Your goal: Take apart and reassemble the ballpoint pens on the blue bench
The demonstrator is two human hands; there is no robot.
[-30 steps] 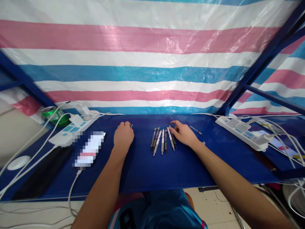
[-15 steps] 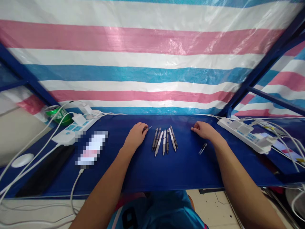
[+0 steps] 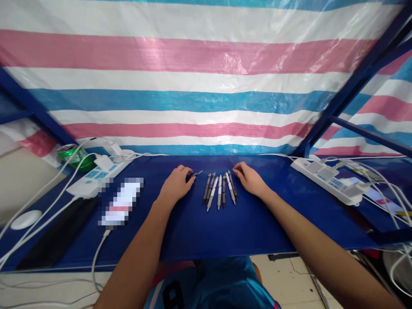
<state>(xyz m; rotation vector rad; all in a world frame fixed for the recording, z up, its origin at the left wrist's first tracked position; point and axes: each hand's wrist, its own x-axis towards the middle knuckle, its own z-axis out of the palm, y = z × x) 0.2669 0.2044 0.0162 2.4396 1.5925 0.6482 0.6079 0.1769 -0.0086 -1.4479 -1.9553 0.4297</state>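
Pinching thin rod (image 3: pixel 198 173), left hand (image 3: pixel 177 184), slender pens (image 3: pixel 219 191), glossy tabletop (image 3: pixel 225 236)

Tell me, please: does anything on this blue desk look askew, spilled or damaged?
I see no spill or damage. The pens fan out at uneven angles, so their row looks askew. The green can leans leftward, but the wide view may cause this. The phone screen is pixelated, so I cannot judge it.
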